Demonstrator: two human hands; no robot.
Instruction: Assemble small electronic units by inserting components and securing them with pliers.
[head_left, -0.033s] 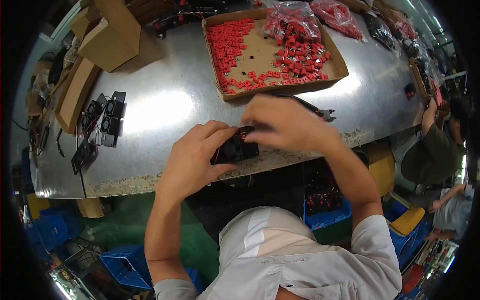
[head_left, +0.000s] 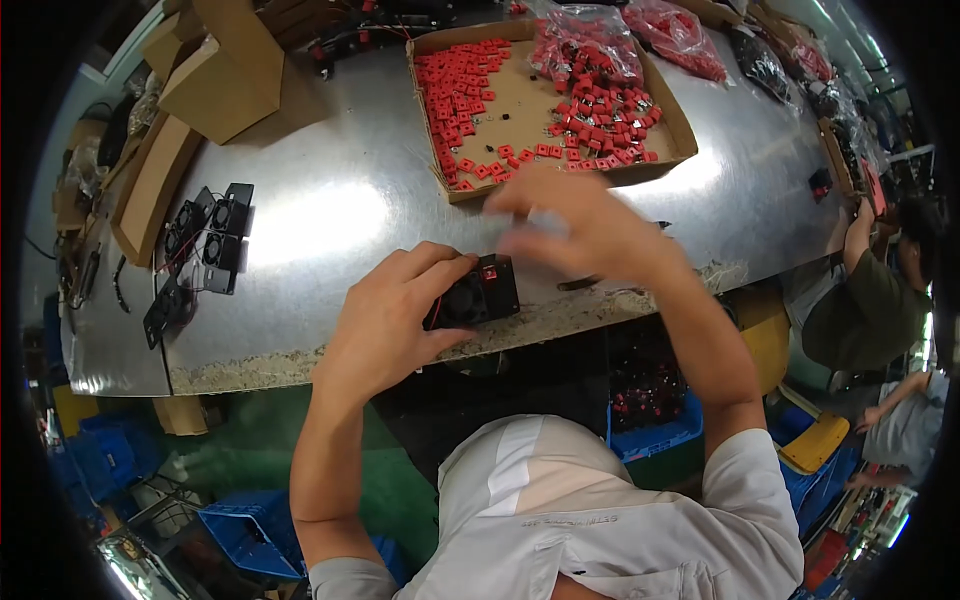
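At the table's near edge my left hand (head_left: 390,315) grips a black fan panel (head_left: 499,291) from its left side, fingers over the top and thumb at the near edge. On the panel's right part sits a small red piece (head_left: 490,272), and a red wire runs by the fingers. Up and to the right of the panel, apart from it, my right hand (head_left: 575,225) is smeared by motion, so whether its fingers hold anything is unclear. A dark slim end (head_left: 577,284) shows below that hand. Another dark tip (head_left: 662,225) shows beyond the wrist.
A cardboard tray (head_left: 690,140) of red parts stands beyond my hands. Several black fan panels (head_left: 228,222) lie at left near an open carton (head_left: 220,95). Below the edge is a blue crate (head_left: 655,440). Two people work at far right.
My right hand has moved up and away from the panel, uncovering the red piece. The cutting pliers that lay on the table are now mostly hidden around that hand. The left hand keeps its hold.
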